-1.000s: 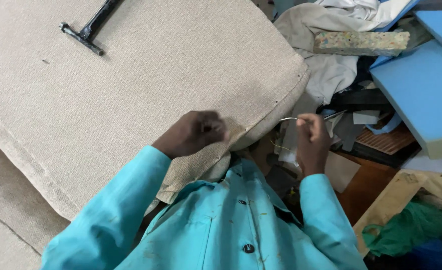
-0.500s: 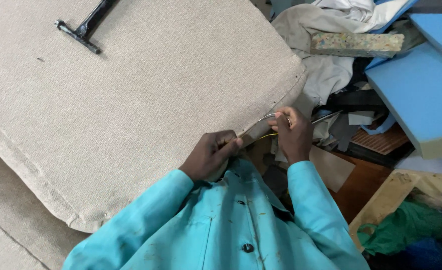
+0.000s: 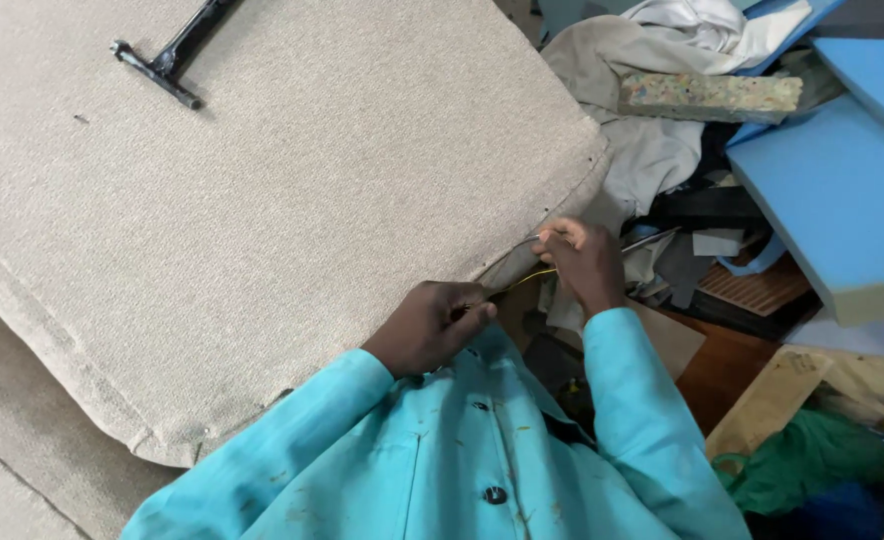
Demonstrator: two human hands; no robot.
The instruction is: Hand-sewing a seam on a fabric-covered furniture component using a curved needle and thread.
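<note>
Since a second ago, both hands came together at the edge of the beige cushion (image 3: 292, 200). The left hand (image 3: 432, 325) pinches a yellowish thread (image 3: 527, 279), the right hand (image 3: 580, 258) grips what seems a curved needle, so the stitch at the cushion's near edge is probably being pulled tight.

Beige woven cover on large cushion (image 3: 292, 200), plain and without print; black metal tool (image 3: 167, 55) on its top; thin yellow thread (image 3: 527, 278) at cushion edge between left hand (image 3: 430, 325) and right hand (image 3: 582, 262). Turquoise shirt sleeves (image 3: 622, 400) flecked with small yellowish marks, dark buttons down shirt front. Plain blue foam slabs (image 3: 842, 190) to the side, multicoloured speckled foam block (image 3: 707, 95), grey and white cloth (image 3: 652, 130), reddish-brown wooden surface (image 3: 722, 370), green fabric bundle (image 3: 812, 460) at lower corner.
</note>
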